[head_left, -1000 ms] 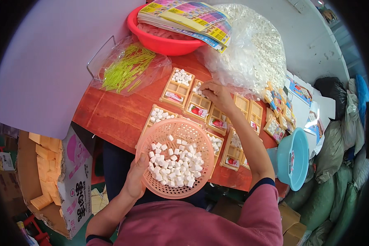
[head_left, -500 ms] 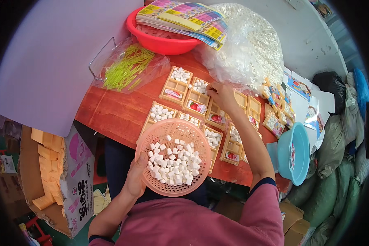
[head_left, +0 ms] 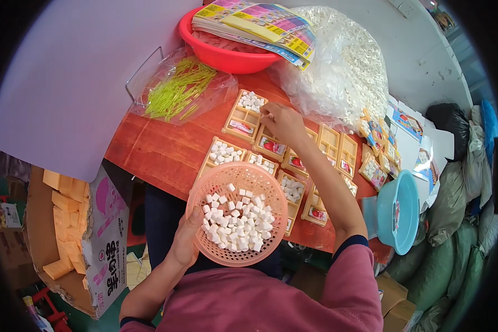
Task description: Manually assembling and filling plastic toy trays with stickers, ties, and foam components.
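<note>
My left hand [head_left: 186,239] grips the near-left rim of a round peach-coloured plastic basket [head_left: 206,178] with holes. White marshmallow-like cubes [head_left: 239,221] lie loose in its bottom. My right hand [head_left: 284,126] reaches over the trays, fingertips pinched together beside the far-left tray [head_left: 241,115]; what they hold, if anything, is hidden. That tray has white cubes in its far compartment and a small pink packet in the near one. More tan divided trays [head_left: 328,137] stand in two rows, some with cubes and strawberry-printed packets. My hand and forearm cover several of them.
Behind the trays are a red basin [head_left: 221,60] with printed sheets [head_left: 260,27], a big clear bag of white cubes [head_left: 348,72], and a bag of yellow-green sticks [head_left: 180,91]. A blue basin [head_left: 399,213] sits at the table's right edge. A carton [head_left: 108,238] stands at left.
My right hand has moved left, from the second tray's cubes toward the far-left tray. A loose cube between those trays no longer shows. The whole view has shifted slightly; my left hand keeps the basket.
</note>
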The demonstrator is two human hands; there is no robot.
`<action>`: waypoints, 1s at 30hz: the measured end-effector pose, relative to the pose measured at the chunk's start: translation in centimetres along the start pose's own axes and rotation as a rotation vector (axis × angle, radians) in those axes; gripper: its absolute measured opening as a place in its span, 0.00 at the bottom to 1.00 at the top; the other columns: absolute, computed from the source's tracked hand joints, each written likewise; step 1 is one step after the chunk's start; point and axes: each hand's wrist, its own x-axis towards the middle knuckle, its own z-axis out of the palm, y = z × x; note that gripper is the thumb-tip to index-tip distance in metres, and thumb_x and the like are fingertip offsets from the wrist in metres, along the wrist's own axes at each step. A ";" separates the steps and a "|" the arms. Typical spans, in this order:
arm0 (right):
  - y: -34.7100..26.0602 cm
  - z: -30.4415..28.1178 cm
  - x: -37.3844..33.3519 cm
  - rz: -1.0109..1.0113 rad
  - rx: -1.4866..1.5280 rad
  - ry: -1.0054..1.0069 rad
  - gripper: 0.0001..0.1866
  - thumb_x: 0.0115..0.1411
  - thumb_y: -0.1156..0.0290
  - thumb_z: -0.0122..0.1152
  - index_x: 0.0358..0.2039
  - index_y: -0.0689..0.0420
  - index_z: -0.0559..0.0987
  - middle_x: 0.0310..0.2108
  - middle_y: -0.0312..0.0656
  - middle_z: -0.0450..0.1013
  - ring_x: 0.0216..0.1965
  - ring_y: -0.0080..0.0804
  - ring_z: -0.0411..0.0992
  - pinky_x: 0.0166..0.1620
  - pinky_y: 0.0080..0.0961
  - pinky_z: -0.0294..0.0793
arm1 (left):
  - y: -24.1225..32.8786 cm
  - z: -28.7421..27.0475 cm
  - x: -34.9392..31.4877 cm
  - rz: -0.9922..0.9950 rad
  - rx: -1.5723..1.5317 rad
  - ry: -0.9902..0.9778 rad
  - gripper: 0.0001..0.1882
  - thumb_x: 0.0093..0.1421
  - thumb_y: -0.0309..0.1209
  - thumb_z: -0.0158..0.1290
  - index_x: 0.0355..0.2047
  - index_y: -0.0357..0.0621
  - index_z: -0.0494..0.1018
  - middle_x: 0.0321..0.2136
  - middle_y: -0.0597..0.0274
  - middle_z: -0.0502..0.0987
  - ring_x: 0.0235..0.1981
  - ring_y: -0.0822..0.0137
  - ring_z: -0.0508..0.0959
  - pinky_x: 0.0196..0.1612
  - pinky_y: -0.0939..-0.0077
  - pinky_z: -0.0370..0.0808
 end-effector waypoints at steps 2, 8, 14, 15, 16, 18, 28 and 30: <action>-0.4 0.6 0.4 0.040 -0.067 -0.039 0.10 0.47 0.71 0.60 0.31 0.58 0.74 0.26 0.44 0.73 0.25 0.39 0.72 0.31 0.30 0.70 | 0.1 0.1 -0.1 0.001 -0.002 -0.005 0.30 0.63 0.45 0.39 0.57 0.35 0.52 0.53 0.53 0.62 0.54 0.65 0.64 0.56 0.72 0.60; 0.9 -1.2 0.3 0.141 0.184 0.005 0.10 0.49 0.71 0.59 0.32 0.60 0.74 0.26 0.44 0.74 0.26 0.35 0.72 0.31 0.27 0.71 | 0.0 -0.2 -0.4 0.016 0.004 0.020 0.30 0.63 0.45 0.39 0.57 0.35 0.52 0.54 0.54 0.62 0.54 0.66 0.63 0.57 0.72 0.59; 2.4 -3.8 -1.9 0.126 0.168 -0.003 0.08 0.52 0.73 0.58 0.33 0.62 0.76 0.28 0.42 0.74 0.27 0.28 0.71 0.31 0.23 0.70 | -0.2 0.5 0.1 0.025 0.028 0.014 0.27 0.64 0.42 0.36 0.56 0.36 0.53 0.53 0.53 0.63 0.53 0.63 0.65 0.56 0.69 0.62; 1.6 -4.3 -2.2 0.122 0.246 0.092 0.08 0.52 0.73 0.58 0.33 0.62 0.76 0.28 0.42 0.74 0.28 0.27 0.71 0.32 0.23 0.70 | -0.3 0.4 0.3 0.036 0.051 0.010 0.27 0.64 0.42 0.36 0.56 0.35 0.53 0.53 0.54 0.63 0.53 0.64 0.65 0.56 0.70 0.62; 0.4 -5.6 -2.6 0.126 0.254 0.079 0.08 0.52 0.73 0.58 0.33 0.62 0.76 0.28 0.42 0.74 0.28 0.27 0.71 0.32 0.23 0.70 | -0.4 0.4 0.5 0.040 0.070 0.004 0.26 0.64 0.42 0.36 0.56 0.35 0.54 0.53 0.54 0.63 0.53 0.64 0.66 0.56 0.70 0.62; -3.9 -8.6 -3.4 0.218 0.456 -0.019 0.06 0.54 0.74 0.56 0.31 0.63 0.76 0.30 0.42 0.74 0.30 0.25 0.71 0.34 0.22 0.70 | -0.1 0.4 0.6 0.008 0.034 -0.024 0.26 0.64 0.39 0.38 0.57 0.34 0.53 0.54 0.57 0.62 0.54 0.69 0.63 0.57 0.74 0.58; -13.1 -5.3 -10.1 -0.438 0.209 -0.312 0.25 0.53 0.57 0.58 0.47 0.59 0.68 0.46 0.50 0.65 0.46 0.47 0.66 0.46 0.35 0.67 | -0.3 3.2 1.7 -0.013 -0.008 -0.134 0.28 0.64 0.44 0.38 0.56 0.36 0.53 0.51 0.57 0.64 0.51 0.68 0.66 0.54 0.73 0.62; -13.7 -5.0 -11.2 -0.507 0.415 -0.479 0.26 0.54 0.53 0.55 0.47 0.58 0.67 0.44 0.52 0.64 0.48 0.48 0.63 0.48 0.38 0.64 | -0.8 2.5 1.6 -0.015 0.002 -0.117 0.28 0.64 0.45 0.38 0.56 0.36 0.53 0.51 0.56 0.64 0.51 0.67 0.66 0.54 0.73 0.62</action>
